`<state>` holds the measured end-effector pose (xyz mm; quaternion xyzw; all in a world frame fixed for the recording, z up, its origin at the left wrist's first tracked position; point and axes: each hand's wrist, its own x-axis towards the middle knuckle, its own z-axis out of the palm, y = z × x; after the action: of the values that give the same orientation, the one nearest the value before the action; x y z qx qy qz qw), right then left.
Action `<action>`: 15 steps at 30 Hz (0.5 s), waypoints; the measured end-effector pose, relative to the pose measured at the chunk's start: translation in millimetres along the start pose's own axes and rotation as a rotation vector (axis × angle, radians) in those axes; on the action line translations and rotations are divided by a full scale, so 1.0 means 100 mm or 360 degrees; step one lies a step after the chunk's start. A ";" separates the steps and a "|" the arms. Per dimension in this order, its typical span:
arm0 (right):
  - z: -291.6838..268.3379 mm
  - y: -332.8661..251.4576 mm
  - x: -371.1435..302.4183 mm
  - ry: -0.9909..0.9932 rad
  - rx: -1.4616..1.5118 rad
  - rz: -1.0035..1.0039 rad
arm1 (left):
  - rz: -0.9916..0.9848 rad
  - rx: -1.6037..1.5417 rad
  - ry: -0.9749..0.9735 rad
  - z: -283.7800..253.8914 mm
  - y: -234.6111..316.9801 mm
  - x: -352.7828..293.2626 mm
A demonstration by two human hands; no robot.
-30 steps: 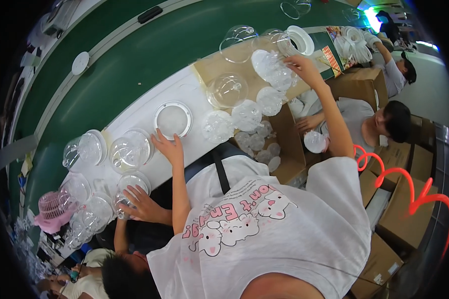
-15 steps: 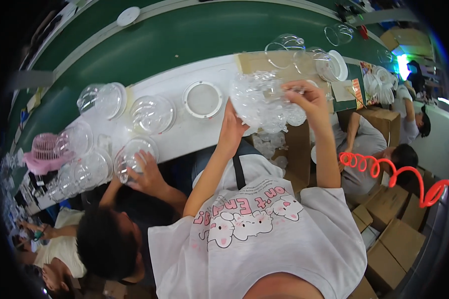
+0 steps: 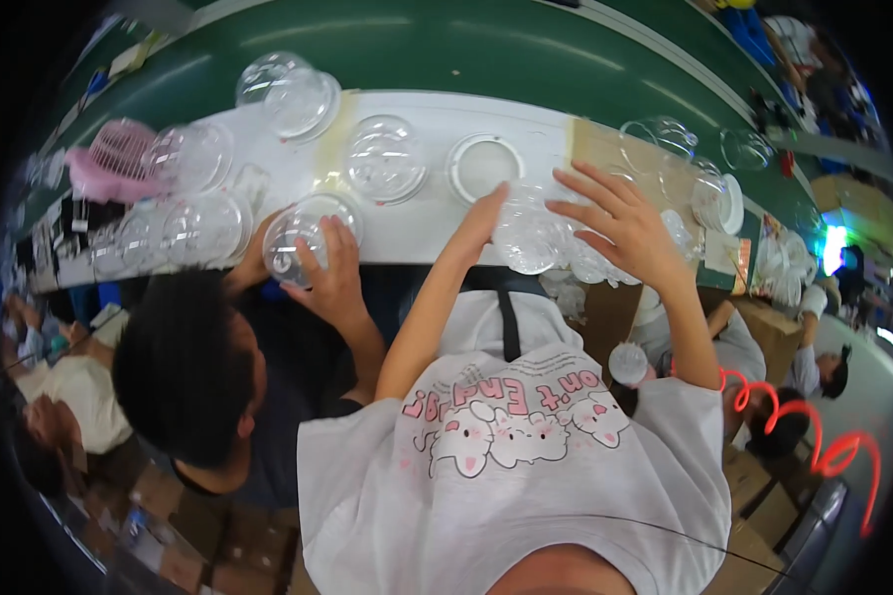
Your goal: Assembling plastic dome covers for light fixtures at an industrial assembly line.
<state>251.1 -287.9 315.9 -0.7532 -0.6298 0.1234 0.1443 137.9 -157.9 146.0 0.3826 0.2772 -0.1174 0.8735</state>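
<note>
Clear round plastic pieces (image 3: 528,238) lie heaped at the near edge of the table, between my two hands. At the left side of this heap is my left hand (image 3: 481,228), its fingertips blurred and partly hidden against the plastic. My right hand (image 3: 630,226) hovers over the heap's right side with fingers spread and nothing gripped. Just beyond my left hand, a white ring with a pale centre (image 3: 486,167) lies flat. A clear dome on a white base (image 3: 387,159) stands to its left.
On the left, a co-worker's hand (image 3: 332,263) rests on another clear dome (image 3: 303,238). More domes (image 3: 203,226) and a pink basket-like part (image 3: 114,164) stand farther left. Clear domes (image 3: 660,139) lie on cardboard at right. A red coiled hose (image 3: 799,412) hangs at right.
The bundle of clear plastic pieces has come down from my raised hands to the table edge and spread out. My right hand has let go and opened. The view has shifted left.
</note>
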 end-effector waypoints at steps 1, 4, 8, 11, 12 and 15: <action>-0.01 0.03 0.03 -0.0190 -0.0285 -0.0180 | -0.0055 0.0128 -0.0100 -0.01 -0.01 0.07; 0.16 0.20 0.05 -0.0232 -0.0149 -0.0305 | 0.0009 0.0197 -0.0130 -0.01 -0.15 0.28; 0.26 0.57 0.01 -0.0002 -0.0004 -0.0048 | 0.0104 -0.0234 0.0169 -0.11 -0.20 0.29; 0.39 0.78 0.04 0.0195 0.0222 0.0451 | 0.0614 0.0329 0.0705 -0.46 -0.44 0.37; 0.48 0.86 0.02 0.0377 0.0225 0.0579 | 0.0793 0.0744 0.0943 -0.57 -0.55 0.38; 0.77 0.88 0.19 0.0289 0.0084 0.0852 | 0.0819 0.1111 0.1114 -0.69 -0.73 0.30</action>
<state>306.5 -278.6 211.5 -0.8966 -0.3897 0.1056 0.1819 104.7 -156.5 46.7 0.7207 0.3931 0.1490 0.5512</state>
